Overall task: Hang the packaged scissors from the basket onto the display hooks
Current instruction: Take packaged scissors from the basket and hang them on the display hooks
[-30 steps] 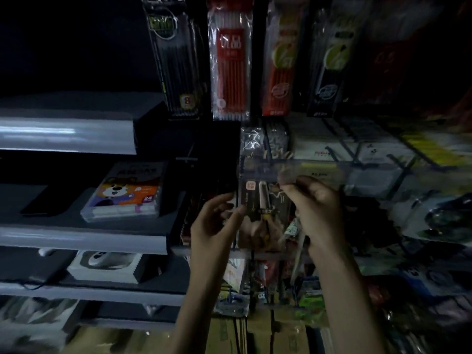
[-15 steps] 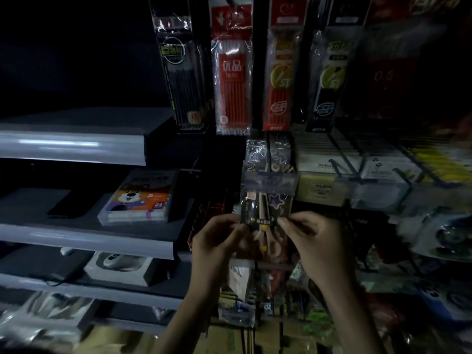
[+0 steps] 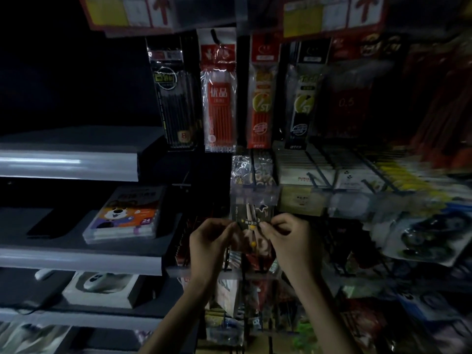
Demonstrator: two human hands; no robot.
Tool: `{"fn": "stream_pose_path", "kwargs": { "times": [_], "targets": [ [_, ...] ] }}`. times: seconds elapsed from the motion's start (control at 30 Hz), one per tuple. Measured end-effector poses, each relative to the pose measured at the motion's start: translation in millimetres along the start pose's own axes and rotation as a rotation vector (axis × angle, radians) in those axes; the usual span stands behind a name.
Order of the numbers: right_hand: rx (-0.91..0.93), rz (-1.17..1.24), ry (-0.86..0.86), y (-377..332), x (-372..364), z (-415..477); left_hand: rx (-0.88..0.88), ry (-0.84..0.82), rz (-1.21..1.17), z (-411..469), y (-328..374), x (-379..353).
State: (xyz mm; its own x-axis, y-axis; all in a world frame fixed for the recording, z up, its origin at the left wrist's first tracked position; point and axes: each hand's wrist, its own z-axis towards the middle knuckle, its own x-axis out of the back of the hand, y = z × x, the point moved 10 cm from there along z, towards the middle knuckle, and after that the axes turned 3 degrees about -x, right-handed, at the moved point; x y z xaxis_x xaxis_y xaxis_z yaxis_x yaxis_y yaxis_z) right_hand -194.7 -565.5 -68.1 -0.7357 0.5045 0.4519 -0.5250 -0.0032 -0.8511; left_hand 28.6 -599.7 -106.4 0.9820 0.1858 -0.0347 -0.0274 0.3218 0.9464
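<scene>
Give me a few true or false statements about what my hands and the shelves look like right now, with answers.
1. Left hand and right hand both pinch the scissors pack. True.
2. A cartoon-bear box lies on the grey shelf. True.
3. The scissors pack lies flat on the grey shelf. False: it is held upright, to the right of that shelf.
4. The red pen pack hangs below the hands. False: it hangs above them.

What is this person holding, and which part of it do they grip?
The packaged scissors, pinched at its two side edges about halfway down: left hand on the left edge, right hand on the right.
</scene>
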Motion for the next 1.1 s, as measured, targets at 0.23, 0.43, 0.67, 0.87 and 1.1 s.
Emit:
{"fn": "stream_pose_path", "kwargs": {
  "times": [0.23,0.43,0.67,0.87,1.1],
  "targets": [
    [-0.084,-0.017,0.022,-5.2,-8.6,27.1,-0.037,0.010,-0.013,27.5,-2.1,-8.0],
    [-0.115,-0.096,-0.009,1.7,-14.4,38.6,0.000,0.030,0.058,33.7,-15.3,-12.2],
    [-0.135,-0.208,0.029,17.6,-22.4,43.5,-0.104,0.071,0.167,31.5,-14.0,-10.1],
    [-0.066,-0.279,-0.007,28.0,-41.2,36.0,0.024,-0.070,0.126,25.8,-49.2,-20.4],
    [-0.073,-0.291,0.012,25.5,-44.6,37.8,-0.031,-0.057,0.084,18.8,-36.0,-28.3]
  ]
}}
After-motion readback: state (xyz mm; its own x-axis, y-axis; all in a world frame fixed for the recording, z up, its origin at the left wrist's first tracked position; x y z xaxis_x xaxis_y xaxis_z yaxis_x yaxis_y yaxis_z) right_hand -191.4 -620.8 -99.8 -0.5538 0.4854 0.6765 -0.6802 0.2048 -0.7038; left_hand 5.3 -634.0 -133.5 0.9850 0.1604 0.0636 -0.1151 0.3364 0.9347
